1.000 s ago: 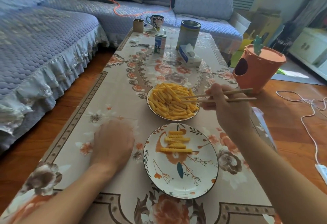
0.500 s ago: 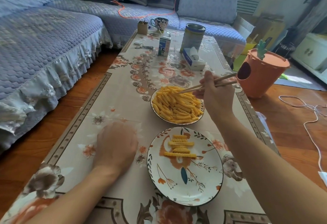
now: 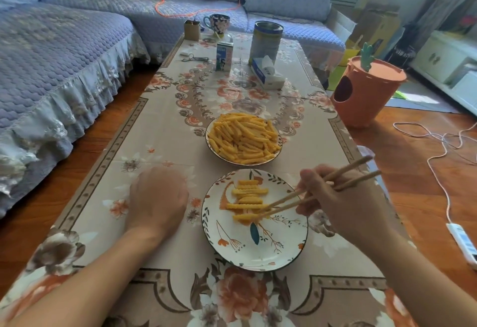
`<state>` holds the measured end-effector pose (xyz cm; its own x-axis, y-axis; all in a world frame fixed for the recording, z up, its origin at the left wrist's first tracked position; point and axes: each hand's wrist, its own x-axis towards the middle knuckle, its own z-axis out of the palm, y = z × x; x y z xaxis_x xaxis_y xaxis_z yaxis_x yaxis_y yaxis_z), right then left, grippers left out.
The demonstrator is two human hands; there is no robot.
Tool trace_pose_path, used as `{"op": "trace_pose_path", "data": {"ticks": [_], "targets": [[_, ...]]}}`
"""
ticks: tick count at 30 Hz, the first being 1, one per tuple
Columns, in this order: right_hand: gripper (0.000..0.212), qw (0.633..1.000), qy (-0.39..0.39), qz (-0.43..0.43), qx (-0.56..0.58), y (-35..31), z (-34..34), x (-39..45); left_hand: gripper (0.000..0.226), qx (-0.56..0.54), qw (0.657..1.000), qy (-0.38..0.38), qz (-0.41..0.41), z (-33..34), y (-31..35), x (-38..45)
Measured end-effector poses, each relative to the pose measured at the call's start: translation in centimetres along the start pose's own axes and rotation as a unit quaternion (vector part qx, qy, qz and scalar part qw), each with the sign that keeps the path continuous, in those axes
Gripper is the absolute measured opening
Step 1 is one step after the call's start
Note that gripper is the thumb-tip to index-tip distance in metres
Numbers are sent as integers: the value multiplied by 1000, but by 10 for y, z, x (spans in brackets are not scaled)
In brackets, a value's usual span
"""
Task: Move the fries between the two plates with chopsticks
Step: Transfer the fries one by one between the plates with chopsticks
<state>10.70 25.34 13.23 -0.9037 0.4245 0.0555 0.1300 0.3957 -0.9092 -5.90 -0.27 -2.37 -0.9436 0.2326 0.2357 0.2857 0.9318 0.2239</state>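
One fry [image 3: 245, 216], pinched by chopsticks [image 3: 309, 197] gripped in the right hand [image 3: 346, 205] at the near plate's [image 3: 258, 257] three o'clock, may slip and knock the neat row [image 3: 247, 192] askew; left hand [image 3: 157, 197] rests curled, holding nothing.

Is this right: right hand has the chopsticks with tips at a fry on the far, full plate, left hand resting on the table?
Wrong plate. In the head view the right hand holds the chopsticks with tips at a fry on the near plate, not the far, full plate. The left hand does rest on the table.
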Motion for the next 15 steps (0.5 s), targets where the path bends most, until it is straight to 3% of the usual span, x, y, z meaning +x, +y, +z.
{"op": "trace_pose_path", "data": {"ticks": [6,11,15], "targets": [[13,997,33,-57,-25,10,3,-6,26,-3,1000,0,0,-1,0,-1],[19,997,49,-63,-15,4,1,-6,26,-8,1000,3,0,-1,0,-1],[26,991,88,-83,56,-6,9,18,30,-10,1000,12,5,-1,0,-1]]}}
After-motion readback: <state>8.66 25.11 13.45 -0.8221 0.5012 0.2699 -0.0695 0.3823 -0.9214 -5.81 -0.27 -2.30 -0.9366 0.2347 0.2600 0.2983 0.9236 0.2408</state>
